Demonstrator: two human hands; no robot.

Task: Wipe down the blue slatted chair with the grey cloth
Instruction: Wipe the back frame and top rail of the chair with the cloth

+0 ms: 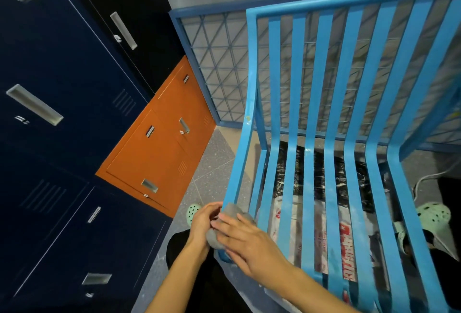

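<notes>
Head view, looking down at a chair (pixel 348 93) from its front. Both hands meet at the bottom centre of the picture.

The left hand (pixel 200 221) has its fingers (pixel 212 209) curled round a bunched cloth (pixel 231 209), holding it. The right hand (pixel 249 241) lies over the same cloth with its fingers (pixel 225 224) fairly straight, pressing it down; whether the thumb grips beneath cannot be told. The cloth is trapped between the two hands, against the chair's outer side rail at the front corner of the seat.

Beyond and to the right of the fingers run the seat slats, which bend upward into the tall back. The chair is bright blue, glossy on the back, with pale dusty streaks on the seat slats just right of the fingers and small chips on the rail above them.

The wiping seems to be at an early stage: only this corner is under the cloth, and the seat slats, the back and the top rail look yet to be done.

Under the seat lie plastic bags (pixel 321 213). Left of the fingers stand lockers (pixel 159 143).
</notes>
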